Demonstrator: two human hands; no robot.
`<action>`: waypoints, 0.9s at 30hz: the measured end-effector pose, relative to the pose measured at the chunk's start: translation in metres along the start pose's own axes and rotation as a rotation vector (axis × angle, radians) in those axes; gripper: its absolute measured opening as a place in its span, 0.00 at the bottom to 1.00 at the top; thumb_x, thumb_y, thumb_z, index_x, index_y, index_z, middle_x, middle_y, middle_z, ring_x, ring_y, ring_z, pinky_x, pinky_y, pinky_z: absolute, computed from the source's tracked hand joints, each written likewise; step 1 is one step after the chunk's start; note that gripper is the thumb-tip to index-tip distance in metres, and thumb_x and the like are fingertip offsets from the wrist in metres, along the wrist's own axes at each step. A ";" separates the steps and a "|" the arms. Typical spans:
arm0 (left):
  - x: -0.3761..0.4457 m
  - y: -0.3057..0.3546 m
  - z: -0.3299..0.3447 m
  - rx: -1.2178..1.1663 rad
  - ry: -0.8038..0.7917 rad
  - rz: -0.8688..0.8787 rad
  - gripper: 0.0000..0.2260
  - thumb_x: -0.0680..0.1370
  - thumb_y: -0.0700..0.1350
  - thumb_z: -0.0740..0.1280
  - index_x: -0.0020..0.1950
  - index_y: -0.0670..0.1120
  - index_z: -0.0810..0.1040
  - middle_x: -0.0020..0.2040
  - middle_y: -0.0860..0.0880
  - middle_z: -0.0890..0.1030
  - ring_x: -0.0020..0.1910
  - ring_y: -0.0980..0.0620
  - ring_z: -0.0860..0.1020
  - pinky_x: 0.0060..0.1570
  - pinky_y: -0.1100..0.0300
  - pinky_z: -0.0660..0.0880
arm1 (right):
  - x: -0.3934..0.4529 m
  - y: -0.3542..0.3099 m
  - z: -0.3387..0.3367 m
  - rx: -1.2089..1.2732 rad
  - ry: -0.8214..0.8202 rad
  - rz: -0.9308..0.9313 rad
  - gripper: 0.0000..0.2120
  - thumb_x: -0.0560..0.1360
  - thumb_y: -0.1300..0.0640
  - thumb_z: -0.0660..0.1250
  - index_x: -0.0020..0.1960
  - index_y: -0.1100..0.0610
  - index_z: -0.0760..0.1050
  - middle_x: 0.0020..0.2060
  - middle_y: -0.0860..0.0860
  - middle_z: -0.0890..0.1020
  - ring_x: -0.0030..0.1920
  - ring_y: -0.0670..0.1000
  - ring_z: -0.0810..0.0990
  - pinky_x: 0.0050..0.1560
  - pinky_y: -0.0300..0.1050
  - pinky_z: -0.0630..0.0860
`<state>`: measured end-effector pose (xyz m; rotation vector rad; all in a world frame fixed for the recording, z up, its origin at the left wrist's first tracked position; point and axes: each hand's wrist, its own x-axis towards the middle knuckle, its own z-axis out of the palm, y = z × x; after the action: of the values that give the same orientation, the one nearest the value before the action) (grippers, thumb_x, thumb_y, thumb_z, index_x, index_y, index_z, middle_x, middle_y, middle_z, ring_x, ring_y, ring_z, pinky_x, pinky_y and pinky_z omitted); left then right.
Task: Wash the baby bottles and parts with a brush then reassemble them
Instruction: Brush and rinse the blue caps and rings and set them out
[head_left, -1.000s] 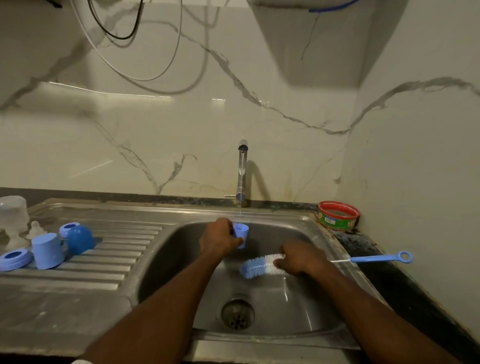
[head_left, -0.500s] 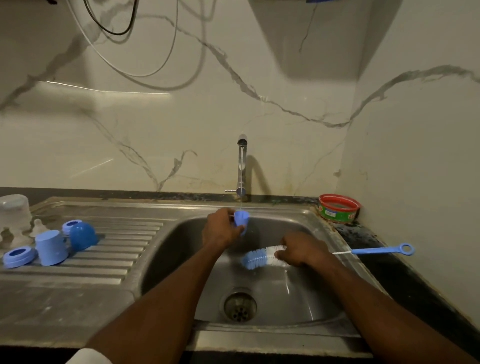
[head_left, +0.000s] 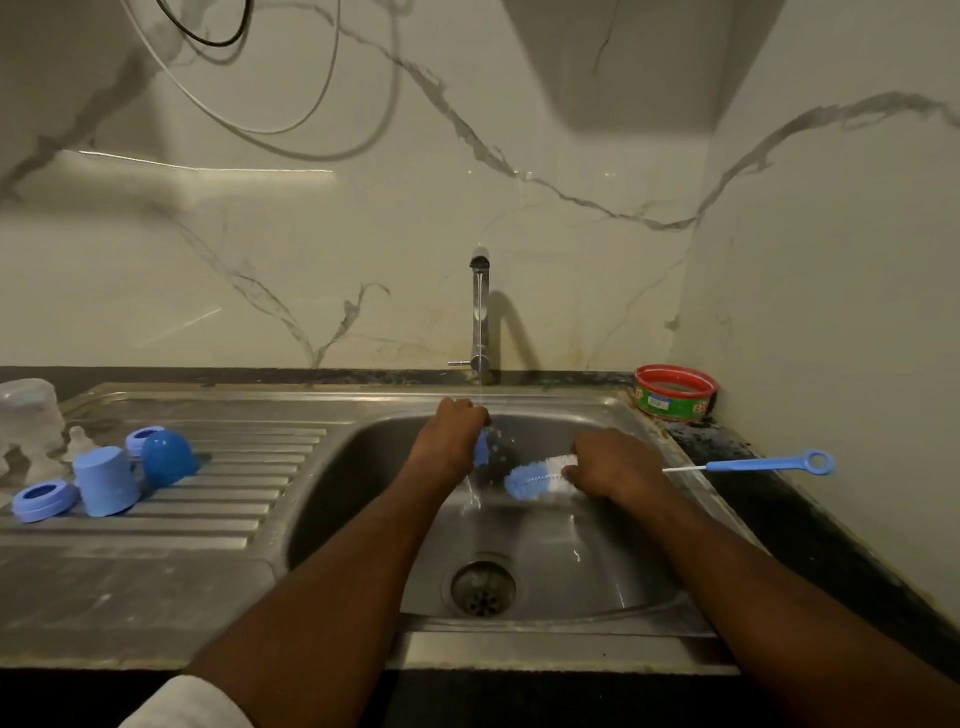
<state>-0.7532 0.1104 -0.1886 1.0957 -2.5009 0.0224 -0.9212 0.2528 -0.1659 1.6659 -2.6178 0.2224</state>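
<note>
Currently, the left hand (head_left: 454, 436) is closed around a small blue bottle part (head_left: 481, 450), held over the sink basin (head_left: 363, 467) directly beneath the faucet (head_left: 480, 317). A thin stream of water (head_left: 480, 400) falls onto the part, and spray shows just below and to the right of the left fingers. Only the lower edge of the part is visible past the fist; its exact type cannot be determined.

The right hand (head_left: 608, 467) is closed on the bottle brush (head_left: 540, 475) at the base of the bristle head. The blue-and-white bristles project leftward from the fingers, toward the left hand but apart from the held part. The blue loop-ended brush handle (head_left: 769, 464) extends to the right of the right hand, across the sink rim and above the dark counter (head_left: 727, 447).

Below and between both hands lies the drain (head_left: 483, 587) in the basin floor.

Well to the left of the left hand, on the ribbed drainboard (head_left: 234, 493), stand further parts: an inverted pale blue cap (head_left: 106, 488), a round darker blue dome (head_left: 169, 457) touching it, a blue screw ring (head_left: 44, 500) lying flat nearest the left edge, and a second ring (head_left: 140, 439) behind the dome. A clear bottle (head_left: 26, 415) and a clear teat (head_left: 78, 439) stand at the far left.

Beyond the right hand, in the corner, sits a red-rimmed tub (head_left: 675, 392).
</note>
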 end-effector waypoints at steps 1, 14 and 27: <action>0.001 0.002 0.001 0.028 -0.002 0.014 0.23 0.74 0.40 0.76 0.68 0.47 0.76 0.67 0.45 0.75 0.67 0.47 0.71 0.65 0.53 0.73 | 0.000 0.000 0.000 0.001 -0.001 0.007 0.15 0.79 0.43 0.66 0.61 0.50 0.78 0.57 0.50 0.81 0.56 0.52 0.79 0.60 0.54 0.77; 0.001 -0.006 0.015 -0.177 0.004 -0.130 0.13 0.80 0.44 0.69 0.62 0.39 0.78 0.60 0.40 0.80 0.58 0.45 0.79 0.58 0.58 0.73 | 0.003 0.001 0.003 0.007 -0.009 -0.006 0.16 0.79 0.43 0.67 0.63 0.49 0.76 0.60 0.49 0.79 0.60 0.52 0.77 0.58 0.50 0.73; 0.002 -0.001 0.013 -0.499 0.199 -0.323 0.18 0.73 0.48 0.78 0.60 0.45 0.81 0.54 0.47 0.85 0.48 0.56 0.79 0.50 0.61 0.75 | 0.001 -0.002 0.002 0.031 -0.020 -0.016 0.16 0.78 0.43 0.68 0.62 0.50 0.77 0.59 0.50 0.80 0.59 0.53 0.78 0.59 0.51 0.75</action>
<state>-0.7580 0.1057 -0.1996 1.1882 -1.9732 -0.5271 -0.9193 0.2507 -0.1677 1.7069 -2.6279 0.2481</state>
